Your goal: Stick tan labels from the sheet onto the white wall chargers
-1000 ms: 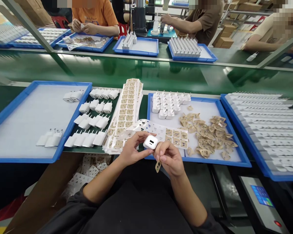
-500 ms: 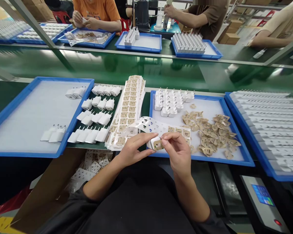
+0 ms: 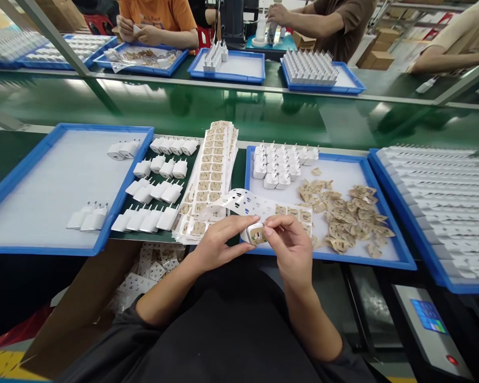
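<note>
1. Grip: your left hand (image 3: 219, 242) holds the white, rounded plastic plug adapter (image 3: 246, 235) between thumb and fingers; your right hand (image 3: 293, 252) pinches the edge of the thin tan die-cut piece (image 3: 257, 234) at its face.
2. Adapter location: between your hands, near the front edge of the blue-rimmed white tray (image 3: 343, 157). Can't tell how much of the piece touches it.
3. Misalignment risk: if the adapter rolls in your left fingers, the piece's cutouts could sit off the ports.
4. Crease risk: pulling one edge harder could bend or tear the thin piece; your fingertips hide part of it.
5. Snag risk: the curled white perforated strip (image 3: 261, 205) lies just behind your hands, so a knuckle could drag it.
6. Knock risk: a wide right-hand swing could scatter the loose tan pile (image 3: 345, 218) or tip the upright white adapters (image 3: 281, 170) beyond the strip.
</note>
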Tool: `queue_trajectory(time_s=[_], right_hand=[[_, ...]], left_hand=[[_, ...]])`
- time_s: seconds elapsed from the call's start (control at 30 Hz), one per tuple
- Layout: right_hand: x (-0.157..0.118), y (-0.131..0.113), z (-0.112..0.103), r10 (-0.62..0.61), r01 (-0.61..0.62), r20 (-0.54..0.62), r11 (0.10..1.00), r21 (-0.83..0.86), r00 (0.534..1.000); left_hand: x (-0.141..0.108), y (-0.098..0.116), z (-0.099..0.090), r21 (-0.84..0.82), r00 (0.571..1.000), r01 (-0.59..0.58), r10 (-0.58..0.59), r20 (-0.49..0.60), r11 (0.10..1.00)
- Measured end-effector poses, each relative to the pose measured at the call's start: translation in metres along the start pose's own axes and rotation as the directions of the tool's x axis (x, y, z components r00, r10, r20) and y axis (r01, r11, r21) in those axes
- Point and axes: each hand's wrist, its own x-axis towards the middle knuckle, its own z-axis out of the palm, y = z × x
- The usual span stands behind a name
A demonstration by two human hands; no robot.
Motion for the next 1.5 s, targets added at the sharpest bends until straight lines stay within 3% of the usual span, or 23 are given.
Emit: queue_trajectory(time_s=[0.5,0.57,0.67,0.73,0.83,0.93,1.03,1.23,1.5], right_hand=[[-0.004,-0.001,0.010,-0.114,0.094,-0.062,0.961,-0.258,0.992],[-0.004,-0.001,0.011,-0.178,0.150,-0.055,0.929,-0.339,0.982],[0.000,-0.002,0.010,-0.356,0.295,-0.025,0.808,-0.509,0.934],[0.004,-0.001,0.005,-0.395,0.294,-0.058,0.766,-0.571,0.917],[0.007,0.004,-0.004,-0.194,0.130,-0.122,0.907,-0.400,0.973],[0.004,0.011,-0.007,-0.001,0.003,0.065,0.999,-0.035,0.998],[-0.002,0.014,-0.001,0.022,-0.039,0.149,0.993,0.113,0.989],[-0.002,0.010,0.015,0.024,-0.041,0.088,0.981,0.190,0.996],[-0.003,0.013,0.017,0.049,-0.061,0.053,0.965,0.254,0.997]], left_hand=[[0.002,0.002,-0.001,0.030,0.998,-0.061,0.061,-0.009,0.998],[0.002,0.002,0.000,0.042,0.998,-0.067,0.068,-0.014,0.997],[0.001,0.002,0.000,0.046,0.996,-0.080,0.082,-0.040,0.996],[0.001,0.003,0.001,0.033,0.994,-0.078,0.080,-0.072,0.996],[0.000,0.006,0.002,0.009,0.990,-0.056,0.057,-0.128,0.998],[0.001,0.007,0.004,-0.017,0.982,-0.015,0.012,-0.187,1.000],[0.002,0.007,0.009,0.008,0.975,-0.017,0.019,-0.221,1.000],[0.003,0.004,0.017,0.153,0.951,-0.150,0.185,-0.248,0.977],[0.000,0.001,0.015,0.235,0.946,-0.185,0.238,-0.220,0.954]])
